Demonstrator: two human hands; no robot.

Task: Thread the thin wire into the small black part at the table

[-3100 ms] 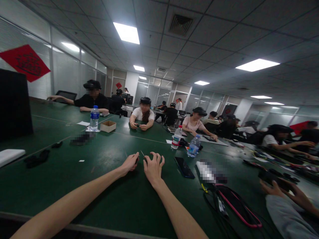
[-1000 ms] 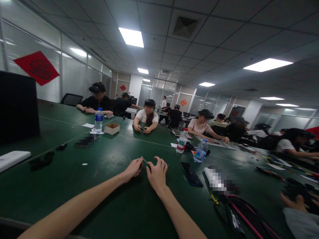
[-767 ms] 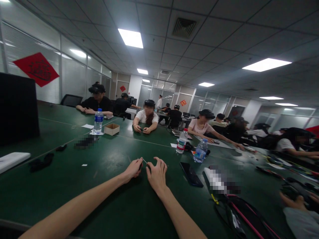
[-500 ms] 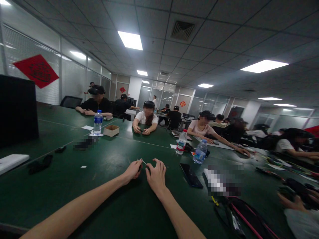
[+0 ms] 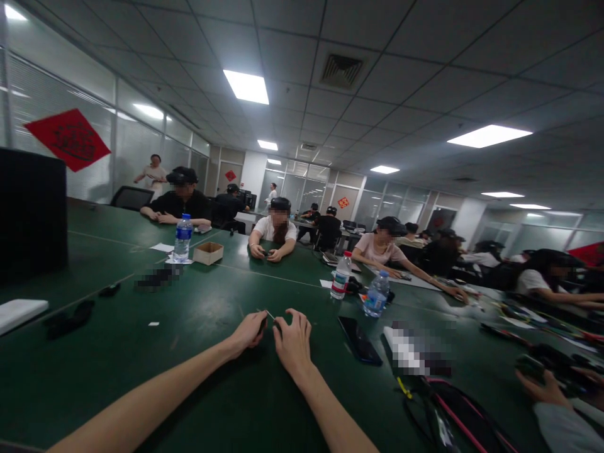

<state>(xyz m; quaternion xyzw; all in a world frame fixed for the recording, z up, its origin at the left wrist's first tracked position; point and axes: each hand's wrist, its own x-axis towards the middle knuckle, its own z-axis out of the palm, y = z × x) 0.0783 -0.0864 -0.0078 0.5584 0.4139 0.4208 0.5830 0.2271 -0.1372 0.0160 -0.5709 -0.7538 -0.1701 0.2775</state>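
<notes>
Above the dark green table (image 5: 198, 352), my left hand (image 5: 249, 331) is closed, thumb and forefinger pinched together. A thin pale stick (image 5: 270, 314) slants from its fingertips across the small gap to my right hand (image 5: 293, 340). The right thumb and forefinger close at the stick's other end, while the remaining fingers arch loosely. A dark patch shows under the left fingers; whether it is a thing or shadow, I cannot tell. Nearest to the right hand lies a black phone (image 5: 359, 340).
Beyond the hands stand a red-capped bottle (image 5: 340, 277), a blue-capped bottle (image 5: 376, 296), another water bottle (image 5: 182, 239) and an open small box (image 5: 208, 253). A black bag with pink trim (image 5: 465, 412) lies at right. Several people sit around; a co-worker's hand (image 5: 545, 387) is at lower right.
The view has shifted slightly, so the table things sit a little lower and further left. Both hands keep nearly the same pose around the stick. A standing person now shows at back left.
</notes>
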